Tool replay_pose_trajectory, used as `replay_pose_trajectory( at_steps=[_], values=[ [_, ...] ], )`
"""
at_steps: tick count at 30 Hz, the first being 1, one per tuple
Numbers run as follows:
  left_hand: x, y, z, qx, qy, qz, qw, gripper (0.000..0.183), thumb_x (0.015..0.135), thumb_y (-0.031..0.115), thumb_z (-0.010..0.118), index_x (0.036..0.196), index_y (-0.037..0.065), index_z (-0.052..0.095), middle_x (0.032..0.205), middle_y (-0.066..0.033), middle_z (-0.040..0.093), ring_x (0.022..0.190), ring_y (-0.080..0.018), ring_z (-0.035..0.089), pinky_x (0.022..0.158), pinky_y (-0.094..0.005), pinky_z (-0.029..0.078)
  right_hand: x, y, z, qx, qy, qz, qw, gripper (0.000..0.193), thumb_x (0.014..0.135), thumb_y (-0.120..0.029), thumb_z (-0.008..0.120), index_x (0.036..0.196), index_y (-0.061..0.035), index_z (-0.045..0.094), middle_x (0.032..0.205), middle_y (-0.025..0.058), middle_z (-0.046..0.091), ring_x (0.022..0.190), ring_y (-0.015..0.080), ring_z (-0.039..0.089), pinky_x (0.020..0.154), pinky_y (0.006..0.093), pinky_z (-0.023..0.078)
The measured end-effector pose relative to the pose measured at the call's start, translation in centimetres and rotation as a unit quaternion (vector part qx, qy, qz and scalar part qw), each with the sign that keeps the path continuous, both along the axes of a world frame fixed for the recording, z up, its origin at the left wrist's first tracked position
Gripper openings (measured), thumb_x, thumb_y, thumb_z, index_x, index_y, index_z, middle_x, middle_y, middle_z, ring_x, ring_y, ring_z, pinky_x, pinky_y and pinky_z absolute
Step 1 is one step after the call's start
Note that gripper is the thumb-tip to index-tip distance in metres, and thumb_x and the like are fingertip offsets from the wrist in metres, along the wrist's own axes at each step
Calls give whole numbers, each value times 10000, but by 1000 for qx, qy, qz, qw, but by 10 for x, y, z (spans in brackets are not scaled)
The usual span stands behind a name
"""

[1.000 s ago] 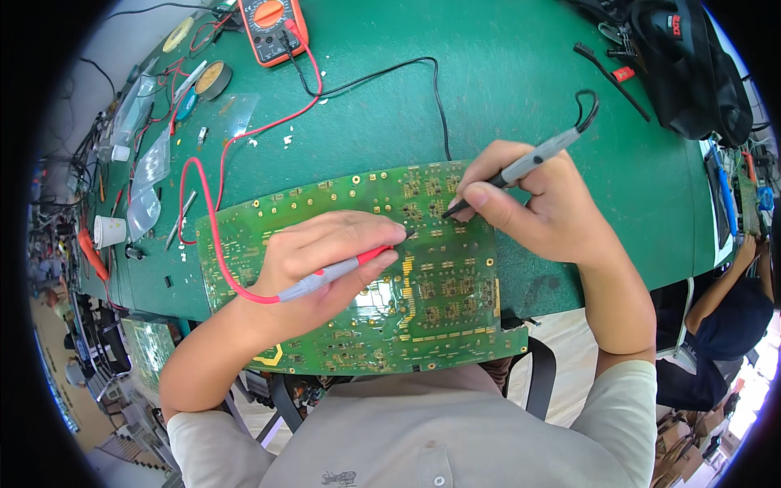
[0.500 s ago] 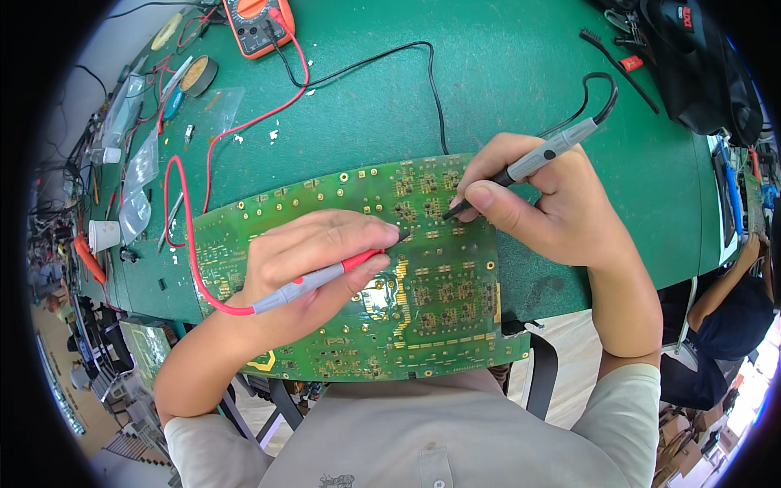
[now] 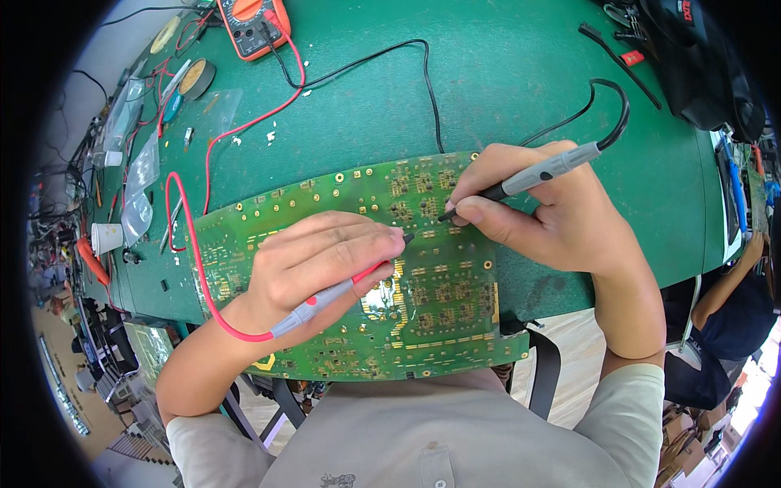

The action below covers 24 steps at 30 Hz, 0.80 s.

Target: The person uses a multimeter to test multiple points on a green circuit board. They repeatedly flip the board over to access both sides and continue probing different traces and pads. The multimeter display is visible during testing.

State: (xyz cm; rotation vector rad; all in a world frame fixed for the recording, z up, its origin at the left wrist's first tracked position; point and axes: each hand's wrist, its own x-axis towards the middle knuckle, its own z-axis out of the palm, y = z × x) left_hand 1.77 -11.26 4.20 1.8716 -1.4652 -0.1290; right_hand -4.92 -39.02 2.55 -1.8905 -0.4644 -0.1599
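Note:
A large green circuit board (image 3: 366, 325) lies at the near edge of the green bench, partly overhanging it. My left hand (image 3: 321, 256), closed over the board's middle, grips a red-and-grey test probe (image 3: 313, 305); its dark tip points right, at or just above the components. In my right hand (image 3: 537, 211) a black-and-grey test probe (image 3: 549, 167) is pinched, tilted, its tip at the small parts on the upper right of the board. Whether either tip touches cannot be made out. Red and black leads run to an orange multimeter (image 3: 252, 28) at the far left.
Around the left side sit a round tin (image 3: 195, 79), clear plastic bags (image 3: 142, 167) and a white cup (image 3: 106, 237). A black brush (image 3: 618, 65) and a black bag (image 3: 691, 73) lie far right. A co-worker's arm (image 3: 728, 281) shows at the right edge.
The red probe has tilted more steeply in my left hand, its grey handle now lower. My right hand has turned slightly, and the black probe's rear end has swung down and right.

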Motion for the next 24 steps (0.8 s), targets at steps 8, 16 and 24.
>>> replay_pose_trajectory(
  at_steps=[8,16,24],
  values=[
    [-1,-1,-3,-17,-18,0,1000,387,808,-47,841,1182,-14,744,1090,-157,791,954,-309,777,842,-380,641,0,0,2,0,10,-3,1000,86,926,-74,772,928,-7,718,763,121,707,687,293,703,623,360,538],
    [-6,-4,-6,-21,-135,-6,991,313,840,1,819,1139,-18,731,1063,-141,777,918,-291,766,794,-377,642,-1,-4,9,-49,42,19,998,39,944,1,757,982,11,750,869,81,751,786,198,738,702,308,575],
    [-7,-17,22,57,1,24,998,236,889,19,787,1113,12,715,1005,-151,757,874,-336,746,759,-410,623,-1,-5,10,-32,65,19,997,32,945,3,757,975,13,752,866,87,753,768,198,734,685,309,568]
  ],
)
